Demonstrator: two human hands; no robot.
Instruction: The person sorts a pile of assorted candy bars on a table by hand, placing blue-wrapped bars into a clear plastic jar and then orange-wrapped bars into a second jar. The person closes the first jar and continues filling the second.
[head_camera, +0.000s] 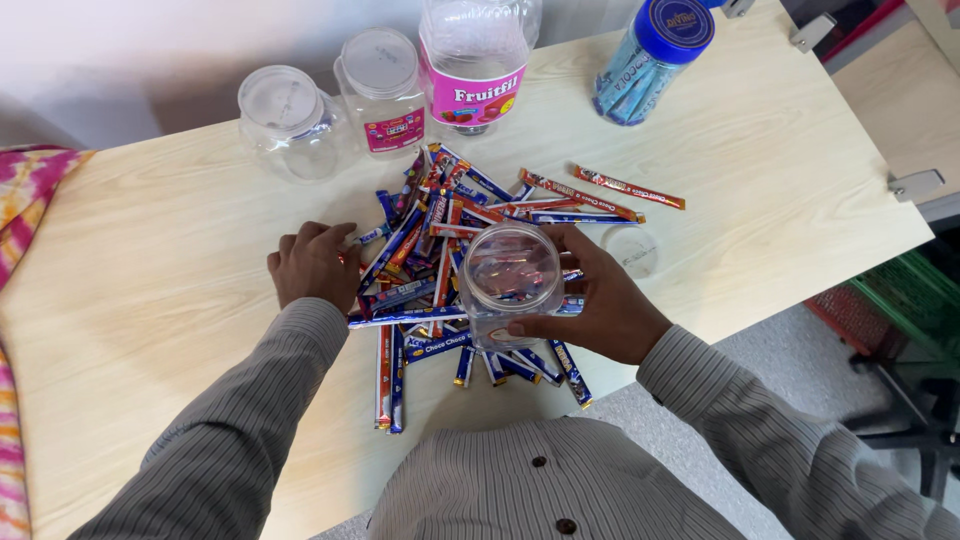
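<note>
The right hand (600, 305) wraps its fingers (545, 327) around an open clear plastic jar (510, 280), gripping it from the right side and holding it over the near-right part of a pile of candy sticks (440, 260); the jar's mouth faces up toward the camera, and wrappers show through its clear wall. The left hand (312, 265) rests palm down on the left edge of the pile, its fingers (335, 236) loosely curled over a few sticks; whether they actually pinch any cannot be told. The long thin sticks, in blue and red wrappers, lie scattered across the middle of the pale wooden desk (160, 290), some reaching to the near edge. Just right of the held jar, a clear round lid (632, 250) lies flat on the desk. At the far side stand two small clear jars with lids on, one on the left (288, 122) and one with a pink label (384, 92), then a larger clear jar with a pink label band (475, 65), and farther right a blue-lidded jar (652, 58) holding blue packets. A pink patterned cloth (25, 205) shows at the left edge.
</note>
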